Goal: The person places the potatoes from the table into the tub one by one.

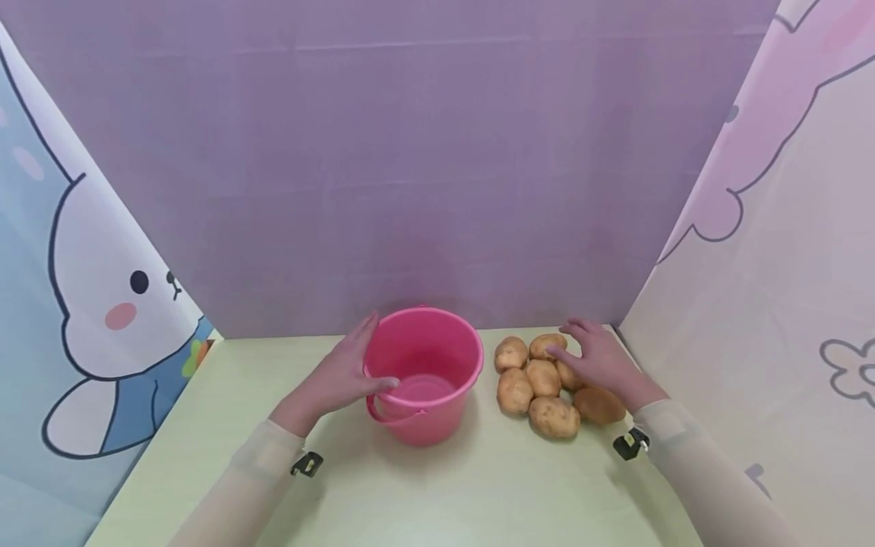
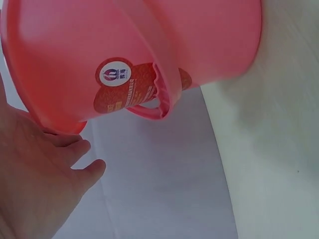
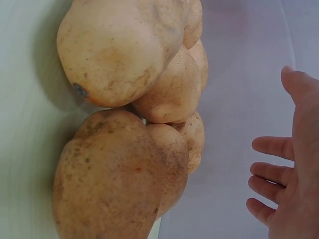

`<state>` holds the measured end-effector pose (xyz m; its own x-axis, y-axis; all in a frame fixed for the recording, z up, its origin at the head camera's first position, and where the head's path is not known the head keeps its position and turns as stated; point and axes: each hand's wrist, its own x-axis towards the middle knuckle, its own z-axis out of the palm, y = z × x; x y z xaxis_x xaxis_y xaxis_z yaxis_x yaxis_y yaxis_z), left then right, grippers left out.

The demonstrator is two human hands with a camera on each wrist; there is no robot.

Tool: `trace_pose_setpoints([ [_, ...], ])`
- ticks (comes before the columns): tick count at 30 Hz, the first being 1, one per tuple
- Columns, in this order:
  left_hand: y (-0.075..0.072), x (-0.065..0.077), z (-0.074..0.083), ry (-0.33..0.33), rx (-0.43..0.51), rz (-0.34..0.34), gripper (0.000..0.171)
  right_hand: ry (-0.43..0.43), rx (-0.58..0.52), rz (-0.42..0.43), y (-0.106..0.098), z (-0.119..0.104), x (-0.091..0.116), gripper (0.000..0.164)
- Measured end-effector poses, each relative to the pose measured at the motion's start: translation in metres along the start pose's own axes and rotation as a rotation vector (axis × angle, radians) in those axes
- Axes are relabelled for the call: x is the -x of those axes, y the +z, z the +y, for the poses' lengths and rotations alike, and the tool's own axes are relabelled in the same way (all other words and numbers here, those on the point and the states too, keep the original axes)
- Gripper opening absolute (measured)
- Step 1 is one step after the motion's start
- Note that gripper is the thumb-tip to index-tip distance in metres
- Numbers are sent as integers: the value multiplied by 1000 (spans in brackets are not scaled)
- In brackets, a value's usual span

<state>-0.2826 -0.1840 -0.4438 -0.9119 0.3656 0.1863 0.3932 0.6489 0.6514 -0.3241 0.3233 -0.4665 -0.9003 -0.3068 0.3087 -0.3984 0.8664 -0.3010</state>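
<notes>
A pink bucket (image 1: 427, 422) stands upright on the table, its handle (image 2: 172, 82) hanging down against the side. My left hand (image 1: 342, 372) lies along the left of the bucket's rim, its fingers fairly straight and its thumb over the rim's near edge. In the left wrist view the fingertips extend right beside the lip. To the bucket's right sits a close group of several potatoes (image 1: 554, 418). Over the right side of that group hovers my right hand (image 1: 604, 361), fingers spread and holding nothing. The right wrist view shows a gap between it and the nearest potatoes (image 3: 109, 174).
A pale table (image 1: 437, 494) carries the bucket and potatoes. Behind it rises a purple cloth backdrop (image 1: 437, 167). Printed cloth panels flank it, a white rabbit panel (image 1: 102, 251) at left and a pink cloud panel (image 1: 772, 304) at right.
</notes>
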Motion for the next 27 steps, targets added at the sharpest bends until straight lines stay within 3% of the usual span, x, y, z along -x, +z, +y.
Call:
trace_pose_setpoints([
  [15, 2, 1, 2, 8, -119, -16, 142, 20, -30, -1, 2, 7, 6, 64],
  [27, 1, 1, 2, 14, -132, -20, 142, 75, -83, -25, 10, 18, 23, 67],
])
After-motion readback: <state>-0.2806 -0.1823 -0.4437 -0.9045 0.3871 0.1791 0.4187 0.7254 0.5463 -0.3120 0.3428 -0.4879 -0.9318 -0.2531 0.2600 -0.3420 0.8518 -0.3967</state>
